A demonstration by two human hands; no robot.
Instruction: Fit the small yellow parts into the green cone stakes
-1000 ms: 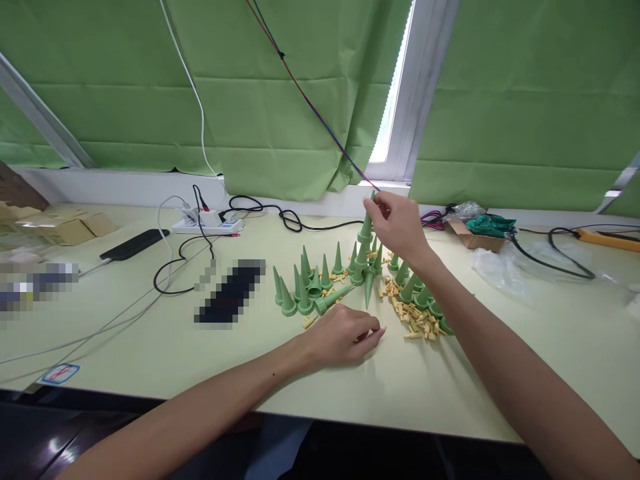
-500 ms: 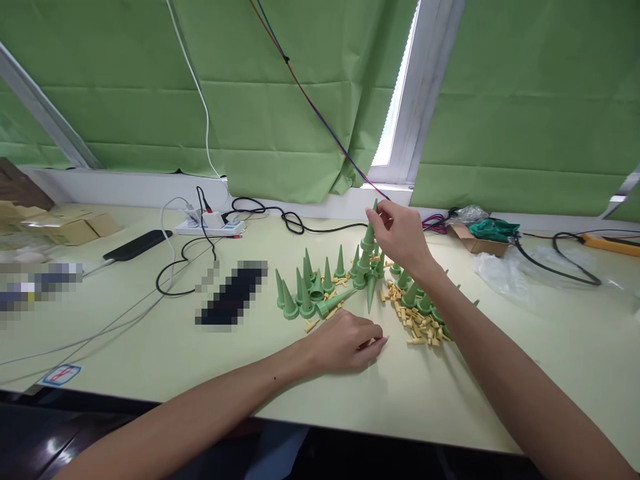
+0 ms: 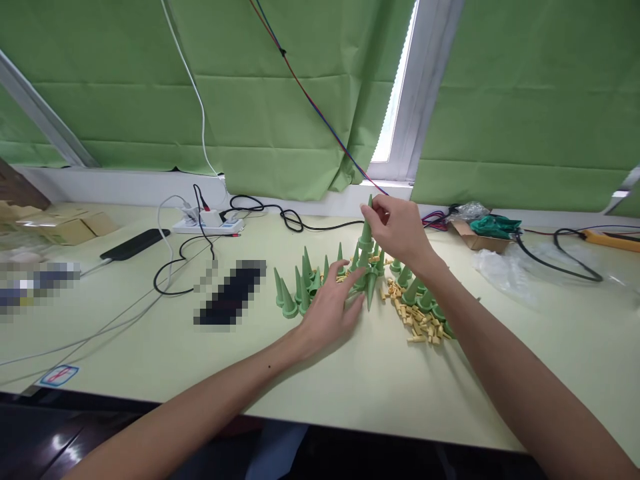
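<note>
Pinching the upper green cone [image 3: 367,231] near its tip, the right hand [image 3: 397,225] has it upright above the lower stacked cone [image 3: 364,259], mid-bench. The left hand [image 3: 327,308] reaches toward the stack's base, fingers spread and gripping nothing visible; contact cannot be confirmed, as the fingers overlap the cones. Handling advice: hold the upper cone in line with the one beneath, steady the base lightly, apply force straight along the axis, and avoid brushing the standing cones [image 3: 289,303] to the left. A tilted pull would likely topple the stack.

Surface: pale bench [image 3: 395,393], with yellow pieces [image 3: 424,328] heaped to the right and a power strip [image 3: 207,225] at the rear left. Room: green curtains [image 3: 280,127] flank a bright window gap [image 3: 393,127].
</note>
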